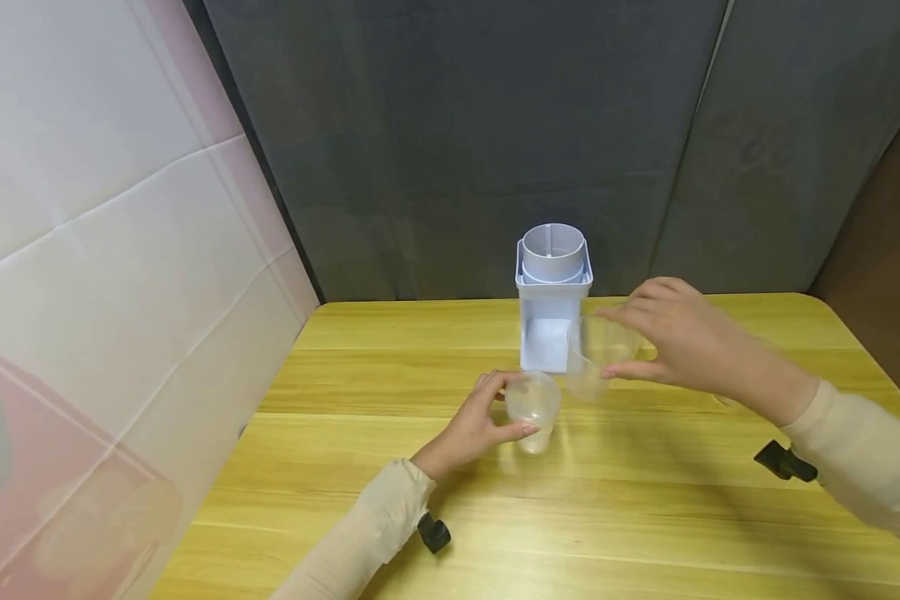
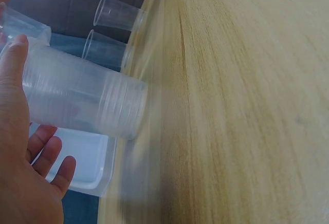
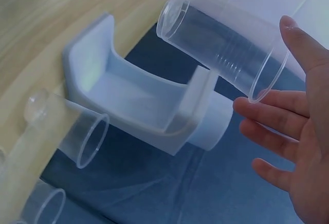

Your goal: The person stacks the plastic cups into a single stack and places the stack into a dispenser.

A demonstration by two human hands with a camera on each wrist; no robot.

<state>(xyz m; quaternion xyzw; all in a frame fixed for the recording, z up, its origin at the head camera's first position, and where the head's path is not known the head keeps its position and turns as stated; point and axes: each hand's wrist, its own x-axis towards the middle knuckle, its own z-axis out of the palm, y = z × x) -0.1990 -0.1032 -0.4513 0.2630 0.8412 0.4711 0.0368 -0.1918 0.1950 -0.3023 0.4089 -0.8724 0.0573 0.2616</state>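
My left hand (image 1: 487, 421) holds a stack of clear plastic cups (image 2: 82, 90) upright at the table, thumb on one side and fingers on the other. To its right, my right hand (image 1: 671, 337) pinches a single clear plastic cup (image 3: 221, 39) near the rim, raised above the table. That cup looks blurred in the head view. Just behind the hands stands a pale blue-white cup dispenser (image 1: 553, 296) with a round tube on top and an open front. In the right wrist view, more clear cups (image 3: 85, 136) stand apart from the dispenser.
The wood-grain table (image 1: 330, 500) ends at a dark grey panel (image 1: 457, 150). A white printed panel (image 1: 120, 233) rises along the left side and a brown panel (image 1: 885, 267) on the right. Two single cups (image 2: 115, 13) stand beyond the stack in the left wrist view.
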